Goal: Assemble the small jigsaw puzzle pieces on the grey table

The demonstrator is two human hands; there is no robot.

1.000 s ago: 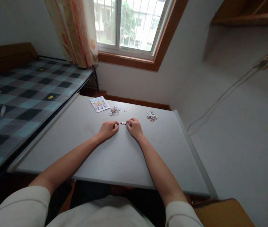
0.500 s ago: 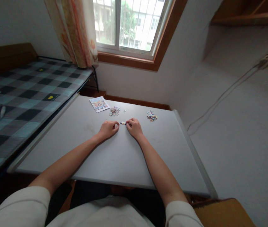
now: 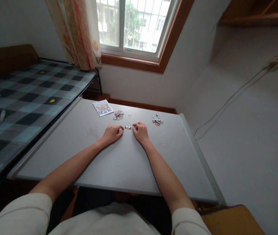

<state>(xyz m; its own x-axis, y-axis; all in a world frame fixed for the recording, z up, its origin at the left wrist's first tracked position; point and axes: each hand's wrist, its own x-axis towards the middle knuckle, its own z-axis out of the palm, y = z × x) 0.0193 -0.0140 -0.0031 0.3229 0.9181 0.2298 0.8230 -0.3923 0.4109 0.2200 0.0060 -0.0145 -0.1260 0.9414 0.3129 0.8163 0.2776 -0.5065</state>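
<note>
A short strip of joined jigsaw pieces (image 3: 127,127) lies on the table between my two hands. To its left, my left hand (image 3: 112,133) rests on the tabletop, its thumb and index finger curled together close to the strip's end. Whether anything tiny is between those fingertips is hidden. My right hand (image 3: 140,132) is just right of the strip, clear of it by a small gap, fingers loosely bent and apart, with nothing visible in them. One loose jigsaw piece (image 3: 129,115) sits beyond the strip.
A pile of jigsaw pieces (image 3: 118,115) lies beyond my left hand, beside a picture sheet (image 3: 103,108). Another pile of pieces (image 3: 157,120) is farther right. The white table (image 3: 119,163) stands between a checked bed (image 3: 31,94) and the right wall.
My right hand has let go of the strip's right end and shifted slightly to the right. The left hand and the strip look unmoved.
</note>
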